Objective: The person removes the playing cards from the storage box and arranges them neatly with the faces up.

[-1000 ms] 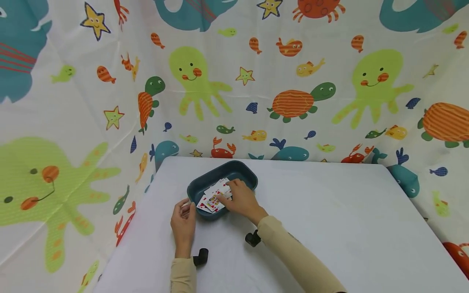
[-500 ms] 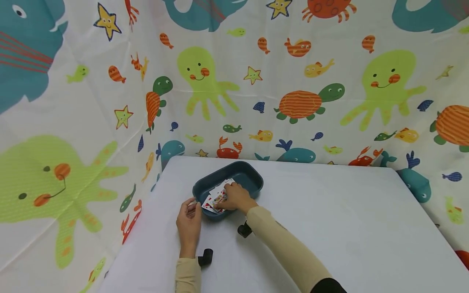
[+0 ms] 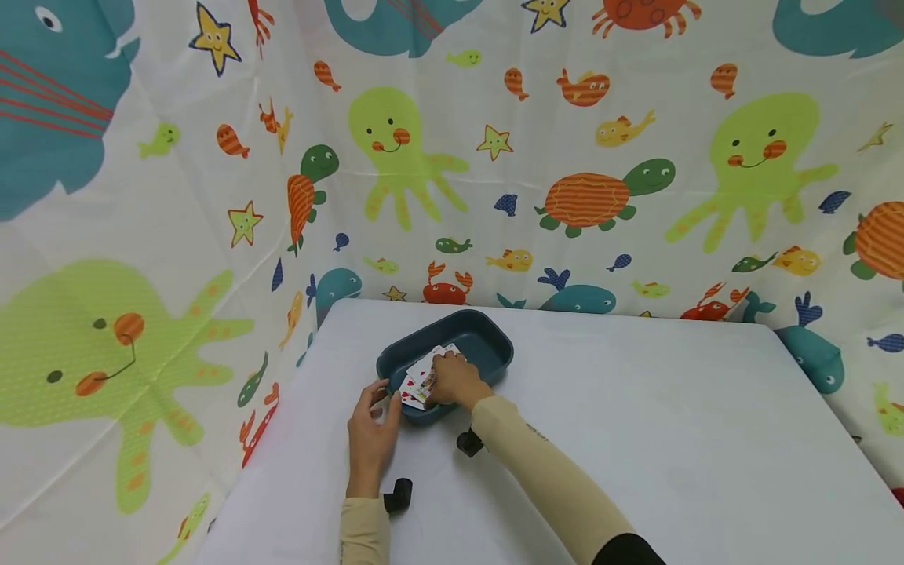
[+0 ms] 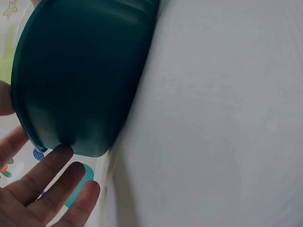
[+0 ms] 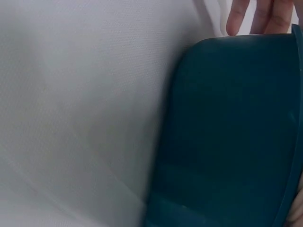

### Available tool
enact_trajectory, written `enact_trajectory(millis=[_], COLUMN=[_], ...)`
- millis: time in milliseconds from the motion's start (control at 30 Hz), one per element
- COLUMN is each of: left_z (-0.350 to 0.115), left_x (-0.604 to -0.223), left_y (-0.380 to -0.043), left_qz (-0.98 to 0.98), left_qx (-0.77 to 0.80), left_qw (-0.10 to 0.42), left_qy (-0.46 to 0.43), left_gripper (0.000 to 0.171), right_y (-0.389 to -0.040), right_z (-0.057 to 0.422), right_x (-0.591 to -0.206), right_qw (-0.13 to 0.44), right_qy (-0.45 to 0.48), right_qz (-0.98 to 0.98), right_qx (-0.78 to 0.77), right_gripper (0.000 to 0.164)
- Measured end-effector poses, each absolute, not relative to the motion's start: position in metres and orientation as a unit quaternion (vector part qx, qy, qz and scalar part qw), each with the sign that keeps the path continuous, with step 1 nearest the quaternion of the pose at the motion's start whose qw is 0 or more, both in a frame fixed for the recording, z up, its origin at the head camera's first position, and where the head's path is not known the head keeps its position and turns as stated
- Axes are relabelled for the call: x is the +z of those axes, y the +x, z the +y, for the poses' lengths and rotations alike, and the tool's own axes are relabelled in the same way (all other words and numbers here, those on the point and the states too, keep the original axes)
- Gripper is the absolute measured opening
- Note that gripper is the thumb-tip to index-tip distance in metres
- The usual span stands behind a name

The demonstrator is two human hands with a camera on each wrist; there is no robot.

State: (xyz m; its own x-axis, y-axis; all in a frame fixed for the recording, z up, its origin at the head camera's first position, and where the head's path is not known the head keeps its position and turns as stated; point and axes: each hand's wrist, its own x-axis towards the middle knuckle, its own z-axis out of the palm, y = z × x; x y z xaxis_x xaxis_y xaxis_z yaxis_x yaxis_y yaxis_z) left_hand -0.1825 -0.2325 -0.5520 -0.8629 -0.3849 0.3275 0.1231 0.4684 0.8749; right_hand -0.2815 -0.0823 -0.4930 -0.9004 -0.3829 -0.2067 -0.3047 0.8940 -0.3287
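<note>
A dark teal oblong tub (image 3: pixel 487 337) stands on the white table, with several playing cards (image 3: pixel 410 386) lying overlapped inside; red hearts show on some. My right hand (image 3: pixel 457 381) reaches in over the near wall and grips a picture card (image 3: pixel 427 382) between thumb and fingers, hiding part of the pile. At the tub's left end is my left hand (image 3: pixel 370 443), fingers fairly straight and spread, touching the end wall. The left wrist view shows its fingertips (image 4: pixel 64 150) at the tub's outer wall (image 4: pixel 85 80).
The white table (image 3: pixel 636 424) spreads widely to the right of the tub. A curtain (image 3: pixel 523 165) printed with sea animals hangs behind the table and along its left. A black camera sits at each wrist.
My right thumb and fingers have drawn closer together on the picture card. The left hand's fingers have spread a little at the tub's end. The head view has turned slightly left.
</note>
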Motion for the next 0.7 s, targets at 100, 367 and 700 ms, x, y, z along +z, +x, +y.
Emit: enact_trajectory(millis=[100,367,700], left_z=[-0.2326,-0.2329,-0.2318], left_x=[-0.553,-0.5527,-0.5504], left_y=[-0.1824,-0.1825,-0.1813], left_qz=[-0.823,-0.825,-0.825], left_qx=[-0.505,-0.504,-0.505], left_qw=[0.248,0.245,0.236], left_qy=[0.077,0.077,0.09], left_gripper=[0.037,0.038,0.037], right_y=[-0.2817,-0.2848,-0.2878], right_z=[-0.083,-0.0847,-0.0793], right_x=[-0.4934,-0.4911,-0.4883], right_qw=[0.137,0.136,0.12], right_qy=[-0.183,-0.205,-0.231], right_qz=[0.963,0.963,0.957], right_qx=[-0.142,-0.11,-0.129], right_gripper=[0.071,0.047,0.039])
